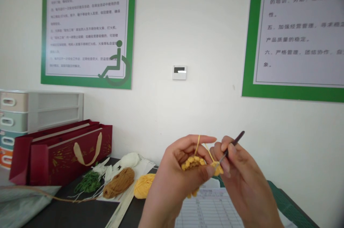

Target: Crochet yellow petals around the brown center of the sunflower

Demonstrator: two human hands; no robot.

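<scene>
My left hand [177, 174] is closed round a small yellow crocheted piece [192, 163], with a strand of yellow yarn [198, 142] looped over its index finger. Close beside it, my right hand [242, 177] pinches a dark crochet hook [233, 145]. The hook's tip meets the yellow piece between the two hands, and its handle points up and to the right. Both hands are raised above the near edge of a dark table [77, 213].
On the table lie a yellow yarn ball [143, 185], a brown yarn skein [119, 182], white yarn [130, 159], green strands [88, 181] and a printed sheet [209, 208]. Dark red gift bags [59, 152] and a drawer unit [16, 120] stand at left. Green-framed posters hang on the wall.
</scene>
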